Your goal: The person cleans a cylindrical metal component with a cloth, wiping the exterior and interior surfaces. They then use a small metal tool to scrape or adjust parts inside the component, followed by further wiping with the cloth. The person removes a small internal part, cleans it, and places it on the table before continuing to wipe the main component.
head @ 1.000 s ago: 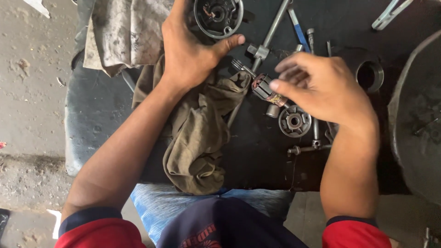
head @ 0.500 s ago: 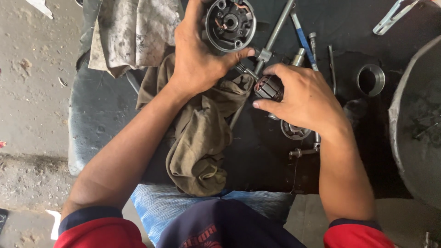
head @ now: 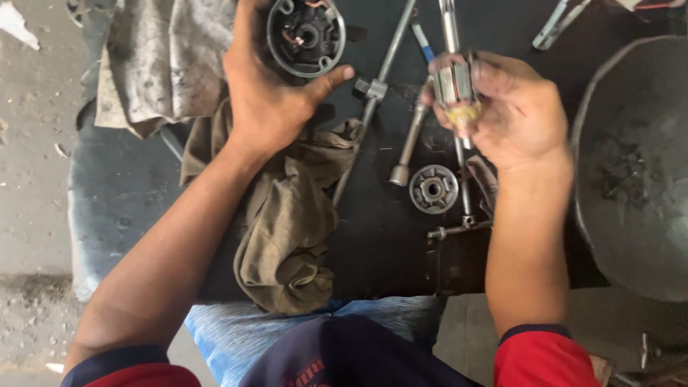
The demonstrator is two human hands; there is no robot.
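Note:
My left hand [head: 276, 89] grips a round metal motor housing [head: 306, 36] with wiring inside, held at the top of the view above a dark work surface [head: 380, 244]. My right hand [head: 519, 107] holds a motor armature [head: 454, 86] upright, its shaft pointing up and a yellowish end facing down. The two parts are apart, roughly a hand's width from each other. A small round bearing plate [head: 433, 189] lies on the surface below my right hand.
An olive rag [head: 290, 222] drapes over the surface's front; a dirty grey cloth [head: 154, 61] lies at upper left. Long socket wrenches [head: 380, 89] and bolts [head: 459, 229] lie between my hands. A large round metal pan [head: 638, 172] sits at right. Concrete floor [head: 32, 179] lies left.
My right hand has lifted the armature off the surface and raised it upright. The left hand keeps its grip on the housing. The bearing plate is now uncovered.

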